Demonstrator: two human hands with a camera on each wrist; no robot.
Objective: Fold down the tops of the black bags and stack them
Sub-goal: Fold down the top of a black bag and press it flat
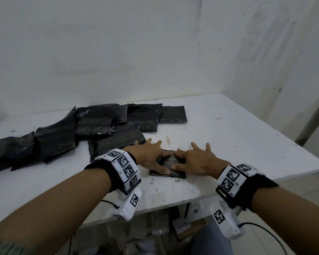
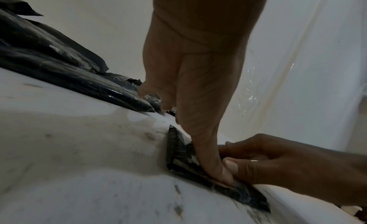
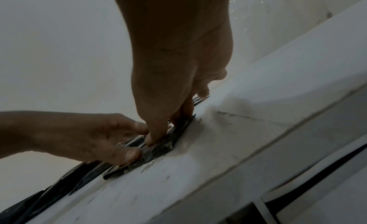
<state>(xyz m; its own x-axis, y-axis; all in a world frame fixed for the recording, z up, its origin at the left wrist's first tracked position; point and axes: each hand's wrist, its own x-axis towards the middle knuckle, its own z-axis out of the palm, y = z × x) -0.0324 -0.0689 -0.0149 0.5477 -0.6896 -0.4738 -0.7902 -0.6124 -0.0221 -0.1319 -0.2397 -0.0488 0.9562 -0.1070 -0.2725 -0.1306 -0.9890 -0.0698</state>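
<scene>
A small black bag (image 1: 167, 161) lies flat on the white table (image 1: 228, 133) near its front edge. My left hand (image 1: 149, 155) and right hand (image 1: 194, 160) both press down on it with fingers spread, thumbs and forefingers meeting at its middle. In the left wrist view my left thumb (image 2: 210, 163) pushes on the bag (image 2: 177, 146), with the right hand (image 2: 288, 166) beside it. The right wrist view has my right hand (image 3: 178, 73) pressing the bag (image 3: 160, 149), the left hand (image 3: 79, 138) alongside. Much of the bag is covered by the hands.
A loose spread of several black bags (image 1: 99, 122) lies along the back left of the table, close to the white wall; the nearest one (image 1: 118, 142) touches my left hand's outer side. A cardboard box (image 1: 188, 227) sits under the table.
</scene>
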